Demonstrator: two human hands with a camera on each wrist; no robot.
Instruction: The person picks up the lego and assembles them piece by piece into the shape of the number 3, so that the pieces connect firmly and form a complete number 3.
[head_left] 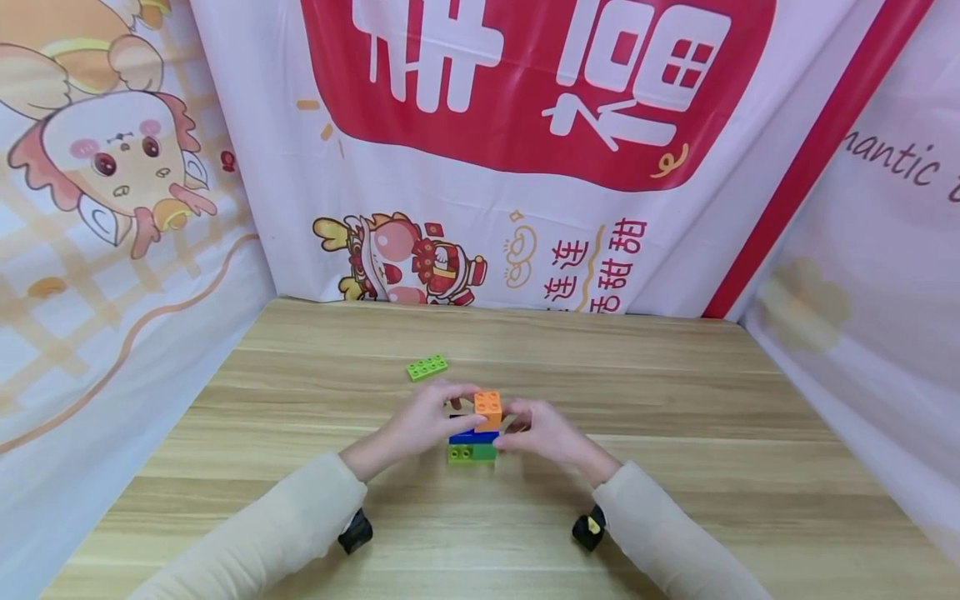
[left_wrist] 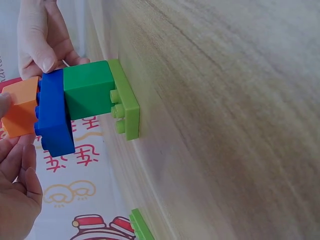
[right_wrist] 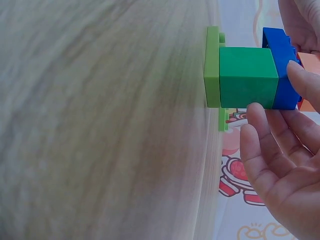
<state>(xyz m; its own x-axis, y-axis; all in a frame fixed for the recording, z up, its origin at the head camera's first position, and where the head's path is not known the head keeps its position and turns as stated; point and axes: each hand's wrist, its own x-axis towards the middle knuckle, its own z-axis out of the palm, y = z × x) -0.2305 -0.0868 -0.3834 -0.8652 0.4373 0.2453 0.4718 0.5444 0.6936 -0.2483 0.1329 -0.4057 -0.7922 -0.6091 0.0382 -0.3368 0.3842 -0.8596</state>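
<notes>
On the counter (head_left: 750, 467) sits the base brick (head_left: 459, 455), the second brick (head_left: 484, 452) on its 3 o'clock end. Across that lies the third brick (head_left: 467, 437), the top brick (head_left: 487, 405) at its 3 o'clock end. The hands flank the stack, left (head_left: 429, 417) at 9, right (head_left: 546, 429) at 3. Near 11 lies a separate brick (head_left: 427, 367); behind, at 12, hangs a cloth (head_left: 480, 171).

Bricks (right_wrist: 248, 77): smooth, glossy plastic. Tabletop (head_left: 787, 458): smooth, wood-grained. Backdrop (head_left: 675, 250): creased cloth.
</notes>
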